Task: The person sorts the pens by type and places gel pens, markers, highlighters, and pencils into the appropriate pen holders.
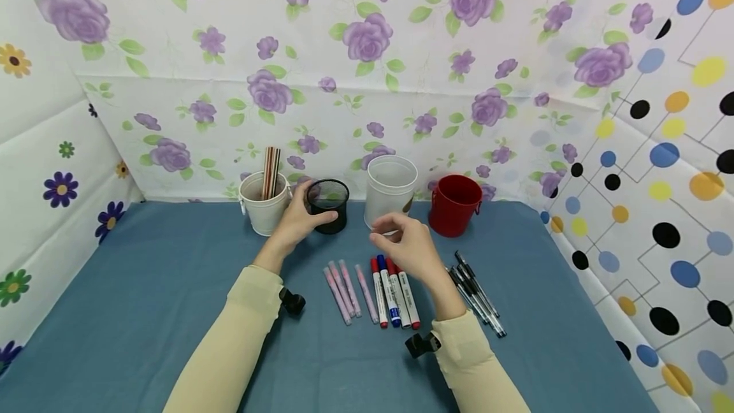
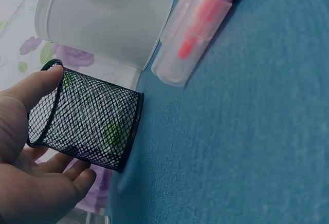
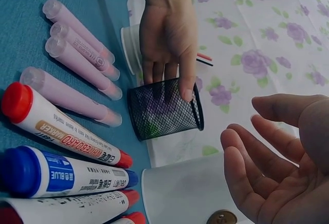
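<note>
My left hand (image 1: 295, 218) grips a black mesh pen cup (image 1: 329, 209) that stands on the cloth. In the left wrist view its thumb lies at the rim of the cup and the fingers reach round the far side. My right hand (image 1: 408, 247) is held in front of a white cup (image 1: 391, 187), fingers loosely bent and nothing between them. Below it in the head view lie several whiteboard markers (image 1: 392, 298) with red and blue caps. Several pink highlighters (image 1: 343, 292) lie to the left of the markers; clear-barrelled pens (image 1: 478, 298) with dark caps lie to the right.
A white bucket (image 1: 252, 209) holding striped sticks (image 1: 271, 174) stands left of the mesh cup. To the right of the white cup is a red bucket (image 1: 455, 209) with side handles. Behind the row hangs a flowered cloth (image 1: 367, 94); a blue cloth (image 1: 172, 292) covers the table.
</note>
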`<state>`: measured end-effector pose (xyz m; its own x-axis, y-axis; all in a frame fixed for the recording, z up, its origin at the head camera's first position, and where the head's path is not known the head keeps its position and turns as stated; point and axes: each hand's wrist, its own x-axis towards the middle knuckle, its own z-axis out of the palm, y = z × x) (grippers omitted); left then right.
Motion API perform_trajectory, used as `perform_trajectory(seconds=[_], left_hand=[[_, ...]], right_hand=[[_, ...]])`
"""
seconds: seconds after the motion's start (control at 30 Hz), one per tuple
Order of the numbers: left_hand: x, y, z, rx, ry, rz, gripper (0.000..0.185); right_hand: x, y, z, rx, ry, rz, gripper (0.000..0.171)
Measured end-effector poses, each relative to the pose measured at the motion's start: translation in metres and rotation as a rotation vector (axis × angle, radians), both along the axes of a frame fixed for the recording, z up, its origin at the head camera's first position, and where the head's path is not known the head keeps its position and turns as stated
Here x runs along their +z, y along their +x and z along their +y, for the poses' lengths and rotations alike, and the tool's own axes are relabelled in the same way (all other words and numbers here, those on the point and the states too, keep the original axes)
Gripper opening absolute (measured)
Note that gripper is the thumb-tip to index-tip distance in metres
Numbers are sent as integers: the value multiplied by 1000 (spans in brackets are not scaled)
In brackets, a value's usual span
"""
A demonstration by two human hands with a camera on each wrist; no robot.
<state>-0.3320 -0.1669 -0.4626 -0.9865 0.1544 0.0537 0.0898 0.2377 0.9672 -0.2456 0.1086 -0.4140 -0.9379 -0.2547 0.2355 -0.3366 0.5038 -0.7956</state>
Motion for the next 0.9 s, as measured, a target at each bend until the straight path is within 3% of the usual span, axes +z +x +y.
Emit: perform_trajectory(seconds=[0.3,0.57,0.9], left_hand=[[-2,-2,-3,-20,34,-64,102],[-11,-1,-3,-34,36,-48,105],[-12,-5,0,-22,-14,-44,97]], right_hand=[[-2,0,0,-1,11,-16,24],[-2,-1,0,1,12,-4,23],[-1,0,1,8,5,-22,23]])
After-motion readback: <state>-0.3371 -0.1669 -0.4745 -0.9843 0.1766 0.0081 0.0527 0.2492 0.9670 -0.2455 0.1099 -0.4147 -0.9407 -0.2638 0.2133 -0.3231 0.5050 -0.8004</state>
